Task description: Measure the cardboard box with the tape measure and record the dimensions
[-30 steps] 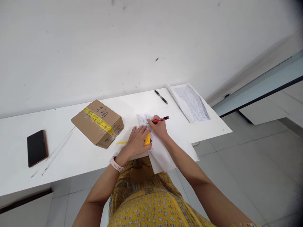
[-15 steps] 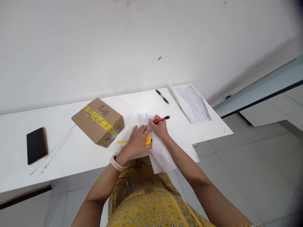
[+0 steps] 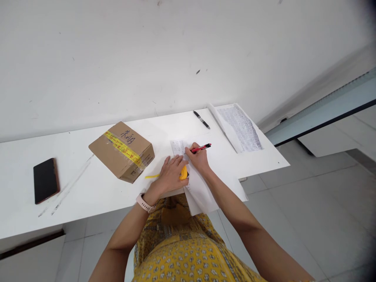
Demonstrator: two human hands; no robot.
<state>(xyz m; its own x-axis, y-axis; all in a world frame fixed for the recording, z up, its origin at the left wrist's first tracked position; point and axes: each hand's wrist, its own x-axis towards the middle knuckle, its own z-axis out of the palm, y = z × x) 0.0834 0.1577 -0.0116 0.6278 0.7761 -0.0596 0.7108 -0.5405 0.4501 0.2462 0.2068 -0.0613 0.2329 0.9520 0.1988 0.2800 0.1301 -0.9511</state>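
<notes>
My right hand point(image 3: 198, 161) is closed around a red pen point(image 3: 201, 148) whose tip rests on a printed sheet of paper point(image 3: 202, 188) hanging over the near edge of the white table point(image 3: 88, 188). My left hand point(image 3: 170, 174) lies on top of a yellow tape measure point(image 3: 183, 173), fingers resting forward onto the sheet. A short length of yellow tape point(image 3: 151, 177) sticks out to the left of that hand. A brown cardboard box point(image 3: 122, 151) sealed with yellow tape and marked in black pen sits just left of my hands.
A black phone point(image 3: 45, 180) lies at the table's left. A black pen point(image 3: 201, 119) and a folded printed sheet point(image 3: 238, 127) lie at the far right corner. A white wall rises behind the table. Grey floor tiles spread to the right.
My hands have barely moved; the red pen has shifted slightly on the sheet. The view itself drifted a little.
</notes>
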